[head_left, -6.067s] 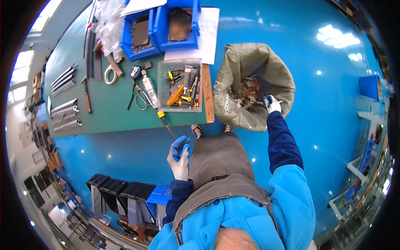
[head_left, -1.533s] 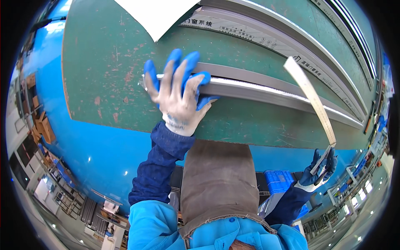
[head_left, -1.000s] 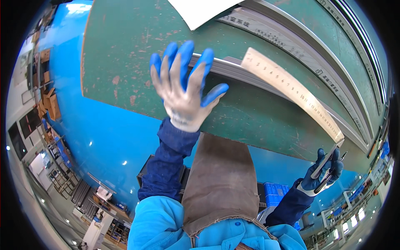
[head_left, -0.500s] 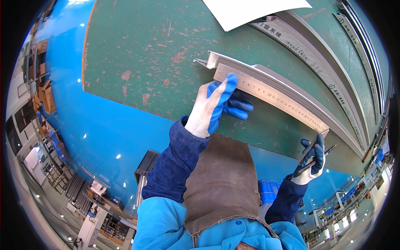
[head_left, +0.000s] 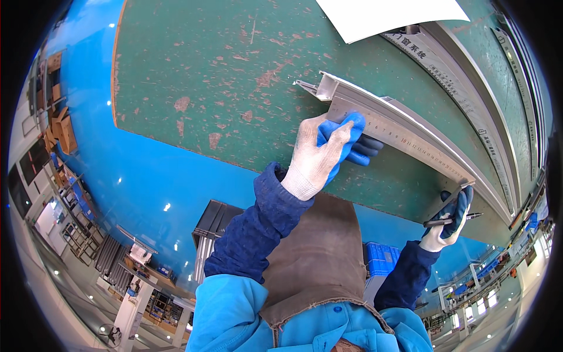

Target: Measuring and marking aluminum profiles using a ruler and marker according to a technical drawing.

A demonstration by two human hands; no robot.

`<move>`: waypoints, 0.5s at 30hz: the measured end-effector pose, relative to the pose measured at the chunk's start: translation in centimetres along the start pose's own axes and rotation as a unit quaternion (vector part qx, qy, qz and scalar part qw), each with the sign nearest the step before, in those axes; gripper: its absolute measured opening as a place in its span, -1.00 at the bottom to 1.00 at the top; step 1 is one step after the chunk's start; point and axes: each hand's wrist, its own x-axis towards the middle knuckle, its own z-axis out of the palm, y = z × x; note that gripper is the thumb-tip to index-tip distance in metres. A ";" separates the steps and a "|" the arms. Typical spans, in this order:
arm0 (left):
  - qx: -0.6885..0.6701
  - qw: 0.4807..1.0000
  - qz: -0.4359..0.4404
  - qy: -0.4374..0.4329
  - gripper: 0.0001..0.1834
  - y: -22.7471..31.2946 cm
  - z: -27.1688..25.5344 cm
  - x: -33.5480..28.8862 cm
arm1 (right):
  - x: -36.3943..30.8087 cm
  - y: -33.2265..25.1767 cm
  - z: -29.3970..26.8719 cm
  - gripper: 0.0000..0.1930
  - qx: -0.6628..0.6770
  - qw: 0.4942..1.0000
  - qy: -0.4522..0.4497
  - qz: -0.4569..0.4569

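Observation:
A steel square with a graduated long arm lies along the near side of a grey metal profile on the green tabletop. My left hand, in a white glove with blue coating, grips the square near its left end, thumb on top and the other fingers below. At the far right end, my gloved right hand closes round the corner and short arm of the square. It also holds a dark pen, whose tip points right. Its fingers partly hide the short arm.
Longer metal profiles with printed film lie beyond on the worn green table. A white sheet lies at the far edge. A blue crate and a dark stack of profiles stand below the near edge.
The profile, square and both hands appear farther right in the picture, as does the table around them. My hands keep the same hold on the square and pen.

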 end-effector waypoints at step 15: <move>-0.105 0.993 -0.045 -0.022 -0.75 0.2 -0.2 0.9 | -0.4 -0.5 0.0 -0.62 0.025 0.999 -0.012 0.020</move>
